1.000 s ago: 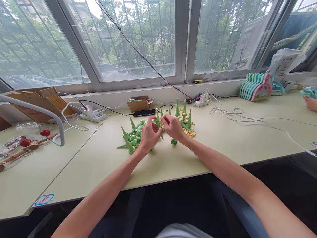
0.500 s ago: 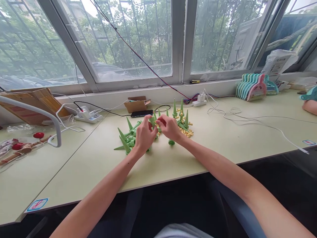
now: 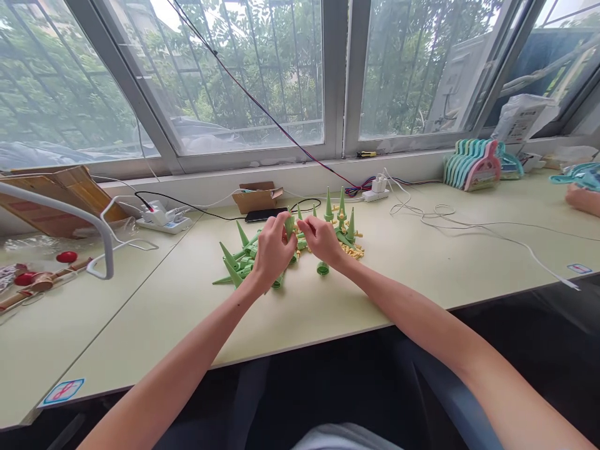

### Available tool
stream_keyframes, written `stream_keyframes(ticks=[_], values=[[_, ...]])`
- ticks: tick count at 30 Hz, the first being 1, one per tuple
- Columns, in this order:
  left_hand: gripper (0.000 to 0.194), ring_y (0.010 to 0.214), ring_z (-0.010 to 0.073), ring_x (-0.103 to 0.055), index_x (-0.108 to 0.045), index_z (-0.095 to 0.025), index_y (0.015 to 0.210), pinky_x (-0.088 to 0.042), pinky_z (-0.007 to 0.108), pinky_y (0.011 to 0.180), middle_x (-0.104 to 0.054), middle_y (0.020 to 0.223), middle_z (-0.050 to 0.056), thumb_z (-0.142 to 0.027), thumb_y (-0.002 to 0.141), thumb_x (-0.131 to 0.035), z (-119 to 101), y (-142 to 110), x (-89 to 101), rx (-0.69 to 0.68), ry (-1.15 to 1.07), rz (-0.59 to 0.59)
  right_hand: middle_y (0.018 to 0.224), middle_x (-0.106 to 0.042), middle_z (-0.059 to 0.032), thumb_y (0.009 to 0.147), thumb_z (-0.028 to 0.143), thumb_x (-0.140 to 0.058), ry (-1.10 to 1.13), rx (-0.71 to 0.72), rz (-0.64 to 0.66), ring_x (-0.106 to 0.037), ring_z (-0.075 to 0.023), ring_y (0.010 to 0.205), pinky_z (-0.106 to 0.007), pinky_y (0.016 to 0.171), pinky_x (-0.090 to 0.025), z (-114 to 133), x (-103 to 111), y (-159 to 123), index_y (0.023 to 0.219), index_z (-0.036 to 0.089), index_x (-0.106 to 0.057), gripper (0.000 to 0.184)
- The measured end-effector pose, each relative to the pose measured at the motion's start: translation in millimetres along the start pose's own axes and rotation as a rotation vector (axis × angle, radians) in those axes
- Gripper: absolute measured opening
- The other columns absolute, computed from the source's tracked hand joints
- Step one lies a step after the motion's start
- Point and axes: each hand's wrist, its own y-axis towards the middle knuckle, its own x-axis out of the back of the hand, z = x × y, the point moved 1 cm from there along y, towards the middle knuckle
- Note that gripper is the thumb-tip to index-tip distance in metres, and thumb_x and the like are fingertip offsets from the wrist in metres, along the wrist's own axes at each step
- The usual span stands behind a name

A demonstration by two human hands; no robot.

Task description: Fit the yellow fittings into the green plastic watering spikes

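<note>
My left hand (image 3: 274, 245) is closed around a green plastic cone (image 3: 289, 226), held upright above the table. Close beside it, my right hand (image 3: 322, 240) is pinched, fingertips at the cone's side; whatever small piece they hold is hidden. Loose green cones (image 3: 233, 257) lie piled left of and behind my left hand. Beyond my right hand, green cones with yellow pegs (image 3: 342, 215) stand upright. Small yellow pegs (image 3: 354, 250) are heaped by my right wrist. A short green piece with a round open end (image 3: 323, 269) rests below my right hand.
Behind the pile are a black phone (image 3: 266, 215) and a small cardboard box (image 3: 255, 199). Power strips (image 3: 164, 222) and white cables (image 3: 445, 215) lie left and right. Hangers (image 3: 471, 165) stand at back right. Another person's hand (image 3: 584, 197) holds something turquoise at the right edge.
My hands stay together at the cone, with the left hand turned slightly and the cone more visible. The other person's hand at right has moved a little left. The view has shifted slightly.
</note>
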Motion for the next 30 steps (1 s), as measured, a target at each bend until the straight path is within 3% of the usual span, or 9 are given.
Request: stream_keyframes(ticks=[9,17,26,30], values=[[0.033,0.064,0.0103,-0.051,-0.056,-0.020,0.113,-0.047,0.024,0.059,-0.045,0.086,0.001,-0.009,0.082,-0.056,0,21,-13.0,-0.191,-0.009,0.041,0.060,-0.053,-0.0007,0.099,0.062,-0.025,-0.055,-0.047,-0.066,-0.043,-0.0111,0.055,-0.026,0.059,-0.032,-9,7,5,0.064,0.019,-0.046,0.059],[0.029,0.061,0.0067,-0.054,-0.055,-0.021,0.112,-0.050,0.020,0.054,-0.046,0.092,0.002,-0.014,0.084,-0.059,13,10,-6.6,-0.128,-0.077,0.026,0.056,-0.044,0.0032,0.094,0.062,-0.041,-0.060,0.024,0.070,-0.032,-0.0093,0.053,-0.025,0.055,-0.027,-3,5,1,0.064,0.020,-0.039,0.052],[0.028,0.062,0.0047,-0.056,-0.052,-0.021,0.112,-0.055,0.024,0.058,-0.046,0.119,0.009,-0.015,0.085,-0.059,10,3,-10.4,-0.130,-0.083,0.003,0.052,-0.039,0.0022,0.097,0.063,-0.029,-0.060,-0.008,0.115,-0.034,-0.0096,0.052,-0.026,0.054,-0.025,-12,4,1,0.057,0.019,-0.037,0.060],[0.028,0.061,0.0057,-0.056,-0.050,-0.021,0.108,-0.053,0.023,0.057,-0.052,0.117,0.008,-0.012,0.083,-0.057,9,2,-11.9,-0.133,-0.081,0.000,0.052,-0.043,0.0012,0.097,0.063,-0.028,-0.073,-0.038,0.115,-0.038,-0.0103,0.051,-0.026,0.054,-0.026,-13,5,1,0.057,0.019,-0.043,0.062]])
